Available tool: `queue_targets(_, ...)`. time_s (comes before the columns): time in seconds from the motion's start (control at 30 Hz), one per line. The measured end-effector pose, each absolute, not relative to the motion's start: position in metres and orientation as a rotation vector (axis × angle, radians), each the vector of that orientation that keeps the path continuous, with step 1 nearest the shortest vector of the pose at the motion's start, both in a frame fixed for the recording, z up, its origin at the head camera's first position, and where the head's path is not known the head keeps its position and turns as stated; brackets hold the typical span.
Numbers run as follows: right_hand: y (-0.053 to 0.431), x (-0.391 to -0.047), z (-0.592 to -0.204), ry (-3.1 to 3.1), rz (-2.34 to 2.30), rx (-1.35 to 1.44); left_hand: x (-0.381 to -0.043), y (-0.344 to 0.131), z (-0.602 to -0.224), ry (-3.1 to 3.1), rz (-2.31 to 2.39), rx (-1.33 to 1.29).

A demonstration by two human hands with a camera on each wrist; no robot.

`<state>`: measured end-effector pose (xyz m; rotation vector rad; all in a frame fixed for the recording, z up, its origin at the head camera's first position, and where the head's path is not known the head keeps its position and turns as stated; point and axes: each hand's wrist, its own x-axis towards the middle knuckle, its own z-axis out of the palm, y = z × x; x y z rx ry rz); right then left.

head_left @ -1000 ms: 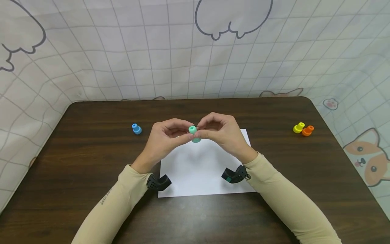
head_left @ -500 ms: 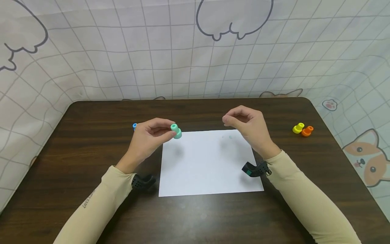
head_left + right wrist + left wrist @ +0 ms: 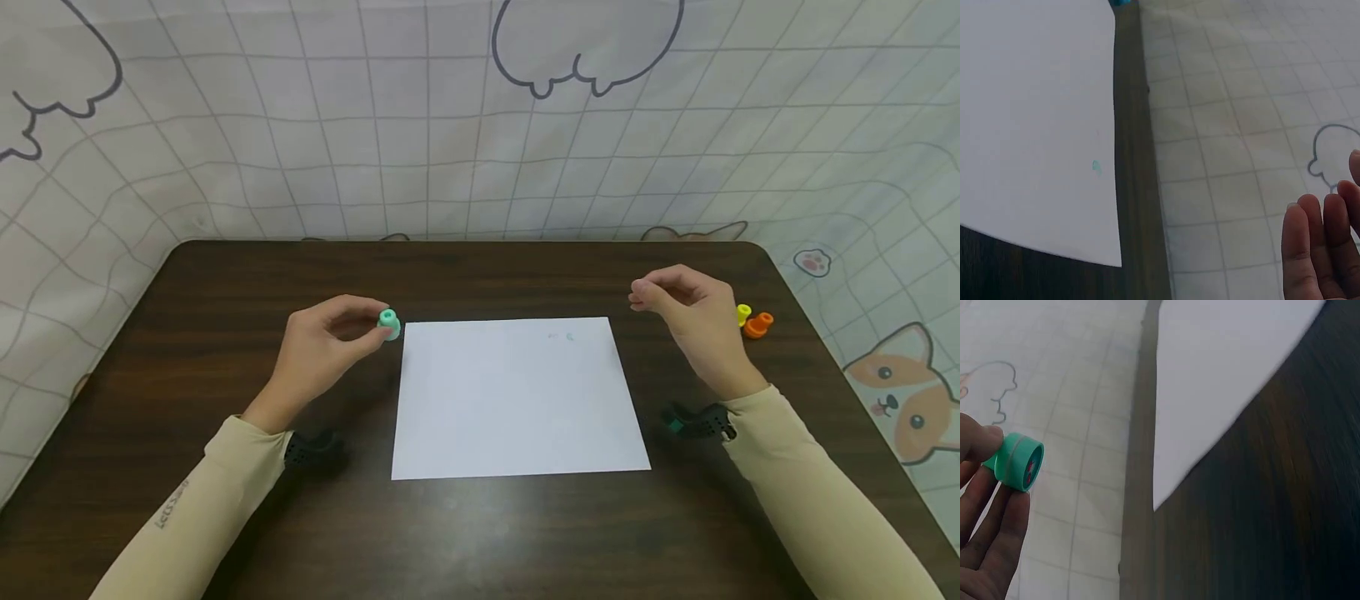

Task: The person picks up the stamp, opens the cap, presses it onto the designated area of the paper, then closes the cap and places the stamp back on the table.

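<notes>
My left hand (image 3: 324, 343) pinches a small mint-green stamp (image 3: 388, 323) between thumb and fingers, just off the paper's far left corner. In the left wrist view the stamp's round end (image 3: 1033, 467) faces outward, showing a red and teal pattern inside the green rim. A white sheet of paper (image 3: 517, 400) lies on the table between the hands, with faint teal marks (image 3: 570, 337) near its far right corner. To the right of the sheet, my right hand (image 3: 697, 325) is raised with loosely bent fingers and holds nothing.
Partly behind the right hand, a yellow stamp (image 3: 742, 313) stands beside an orange stamp (image 3: 758, 325) at the right of the dark wooden table (image 3: 480, 542). A white gridded cloth (image 3: 450, 150) with cartoon animals hangs around the table's back and sides.
My right hand has let go of the green stamp and moved right. The left hand has carried the stamp left, now covering the blue stamp. The teal marks have come into sight.
</notes>
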<state>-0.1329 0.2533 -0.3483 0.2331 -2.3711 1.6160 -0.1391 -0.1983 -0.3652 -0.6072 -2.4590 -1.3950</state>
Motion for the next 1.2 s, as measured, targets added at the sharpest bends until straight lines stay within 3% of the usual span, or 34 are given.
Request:
queue_targets(0.93, 0.373, -0.115, -0.354, -2.23, 1.403, -0.286, -0.145, -0.27, -0.387, -2.486, -1.182, -0.241)
queue_targets(1.2, 0.391, -0.118, -0.367, -2.389, 1.256, -0.23, -0.148, -0.28, -0.389, -2.603, -1.151, -0.146)
